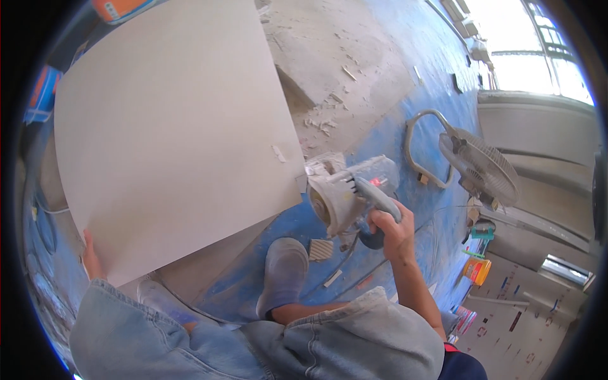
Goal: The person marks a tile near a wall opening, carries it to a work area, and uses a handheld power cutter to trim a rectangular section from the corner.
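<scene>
White board (177,139) near orange printed tub (118,9)

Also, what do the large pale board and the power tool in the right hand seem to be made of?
The board: possibly coated wood; its face is smooth, even and matte. The power tool: perhaps metal in the pale, dusty housing; its handle is likely moulded plastic, smooth, grey and rounded.
</scene>
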`<state>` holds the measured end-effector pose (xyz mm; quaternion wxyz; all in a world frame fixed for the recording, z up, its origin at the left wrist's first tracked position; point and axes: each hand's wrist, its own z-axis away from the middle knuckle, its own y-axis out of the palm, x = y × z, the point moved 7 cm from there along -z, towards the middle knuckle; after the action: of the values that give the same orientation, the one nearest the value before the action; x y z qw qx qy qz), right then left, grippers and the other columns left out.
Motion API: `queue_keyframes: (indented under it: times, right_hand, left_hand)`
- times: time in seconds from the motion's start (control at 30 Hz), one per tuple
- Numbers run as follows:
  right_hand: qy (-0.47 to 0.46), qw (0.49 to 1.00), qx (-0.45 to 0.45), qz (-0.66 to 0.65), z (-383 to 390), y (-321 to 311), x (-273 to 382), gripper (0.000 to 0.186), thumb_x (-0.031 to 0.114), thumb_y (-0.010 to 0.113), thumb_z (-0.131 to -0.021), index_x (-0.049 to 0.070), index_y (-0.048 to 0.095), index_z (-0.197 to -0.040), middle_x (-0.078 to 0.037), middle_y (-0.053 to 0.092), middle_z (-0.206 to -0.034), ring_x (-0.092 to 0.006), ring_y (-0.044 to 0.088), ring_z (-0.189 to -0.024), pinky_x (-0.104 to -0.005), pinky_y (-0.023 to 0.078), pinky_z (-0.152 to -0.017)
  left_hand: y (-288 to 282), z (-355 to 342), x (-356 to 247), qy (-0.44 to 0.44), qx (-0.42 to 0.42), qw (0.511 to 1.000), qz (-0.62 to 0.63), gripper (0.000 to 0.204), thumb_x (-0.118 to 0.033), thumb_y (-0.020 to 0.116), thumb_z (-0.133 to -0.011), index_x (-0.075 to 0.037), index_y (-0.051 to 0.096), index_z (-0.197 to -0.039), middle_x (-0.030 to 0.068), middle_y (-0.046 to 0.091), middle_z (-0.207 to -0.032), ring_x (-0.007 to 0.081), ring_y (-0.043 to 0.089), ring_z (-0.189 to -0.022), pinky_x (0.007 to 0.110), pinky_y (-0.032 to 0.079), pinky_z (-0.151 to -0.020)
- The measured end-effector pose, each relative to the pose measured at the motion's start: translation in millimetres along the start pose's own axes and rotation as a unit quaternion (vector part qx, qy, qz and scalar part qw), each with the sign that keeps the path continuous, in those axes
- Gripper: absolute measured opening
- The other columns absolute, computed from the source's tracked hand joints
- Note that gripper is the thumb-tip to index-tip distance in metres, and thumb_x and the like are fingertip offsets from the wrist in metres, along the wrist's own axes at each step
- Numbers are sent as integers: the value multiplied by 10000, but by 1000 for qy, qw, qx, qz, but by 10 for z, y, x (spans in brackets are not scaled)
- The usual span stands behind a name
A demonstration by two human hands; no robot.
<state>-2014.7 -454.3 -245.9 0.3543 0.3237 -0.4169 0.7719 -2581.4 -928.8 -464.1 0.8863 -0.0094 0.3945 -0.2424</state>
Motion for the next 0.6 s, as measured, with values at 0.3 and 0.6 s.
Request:
queue_keyframes:
  times: [0.3,0.6]
  right_hand:
    - [9,1000,8,-20,-60,109,-110,229,199,632,-773,-6,661,-873,-2,571,-670,-73,496,-611,-232,383,-560]
    - [9,1000,18,-4,-62,130,-67,205,187,613,-762,-4,648,-827,1,573,-663,-74,495,-617,-228,382,-570]
  left_hand:
    - [32,64,-5,-76,-8,997,19,778,-633,541,-921,-34,485,-1414,97,524,-1411,242,501,-1272,360,363,-1093]
    - [66,58,14,-60,9,998,33,768,-623,527,-934,-14,492,-1399,101,534,-1397,243,519,-1246,357,381,-1076]
